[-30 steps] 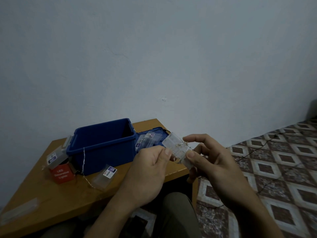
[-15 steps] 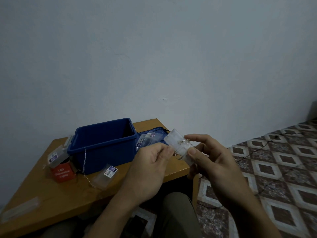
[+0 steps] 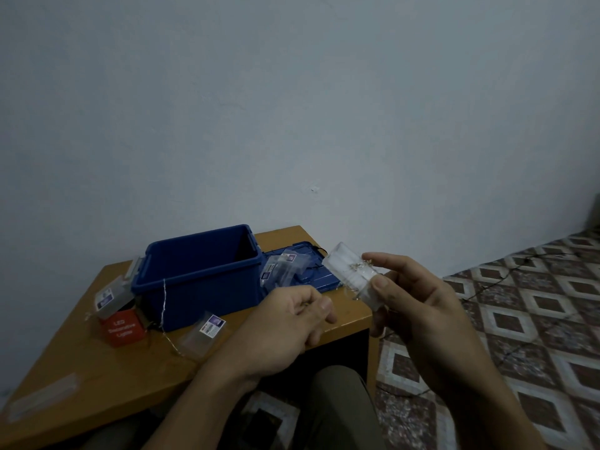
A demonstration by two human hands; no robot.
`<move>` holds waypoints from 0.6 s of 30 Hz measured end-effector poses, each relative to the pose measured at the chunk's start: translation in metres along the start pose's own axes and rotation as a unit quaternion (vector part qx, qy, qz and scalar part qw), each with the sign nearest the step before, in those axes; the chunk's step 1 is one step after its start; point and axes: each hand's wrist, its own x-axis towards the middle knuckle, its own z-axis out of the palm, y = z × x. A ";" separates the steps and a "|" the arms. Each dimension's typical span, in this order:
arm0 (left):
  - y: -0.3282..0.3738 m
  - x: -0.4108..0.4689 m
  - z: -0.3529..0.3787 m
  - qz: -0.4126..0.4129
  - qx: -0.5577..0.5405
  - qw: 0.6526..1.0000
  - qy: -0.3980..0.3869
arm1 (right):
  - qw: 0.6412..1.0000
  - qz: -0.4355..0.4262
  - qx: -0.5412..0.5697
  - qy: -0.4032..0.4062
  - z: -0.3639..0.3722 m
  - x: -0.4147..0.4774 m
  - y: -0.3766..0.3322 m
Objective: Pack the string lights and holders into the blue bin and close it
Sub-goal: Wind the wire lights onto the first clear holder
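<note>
blue bin (image 3: 201,280) sits open on the wooden desk (image 3: 81,368). its lid (image 3: 319,276) lies flat on the desk just right of it, with a couple of spare holders (image 3: 281,269) on top. right hand (image 3: 418,303) grips a clear holder (image 3: 352,276) in the air off the desk's right edge, thumb on the near face, fingers curled round the back. fine wire is wound on the holder. left hand (image 3: 285,323) hovers just beside it, fingers curled, thumb pressed to forefinger. possibly pinching the wire, too dim to tell. string lights (image 3: 164,297) strand drapes over the bin's front wall down to the desk. loose holder (image 3: 204,332) lies in front of the bin. labelled holder (image 3: 112,295) sits on a red box (image 3: 122,328) at the bin's left.
</note>
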 end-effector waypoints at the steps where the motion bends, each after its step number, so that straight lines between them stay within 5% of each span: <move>1: 0.001 0.000 -0.001 -0.017 -0.009 1.000 -0.010 | 1.000 0.003 0.010 -0.003 0.000 -0.001 -0.001; 9: 0.004 0.012 -0.024 -0.074 0.021 0.995 -0.067 | 0.986 0.041 0.100 -0.125 -0.010 -0.003 -0.007; 12: 0.009 0.018 -0.034 -0.068 -0.044 0.994 -0.075 | 0.980 0.055 0.056 -0.182 -0.013 -0.004 -0.007; 18: 0.038 0.022 -0.039 -0.002 -0.008 0.997 -0.082 | 0.970 0.056 -0.073 -0.226 -0.010 -0.005 -0.008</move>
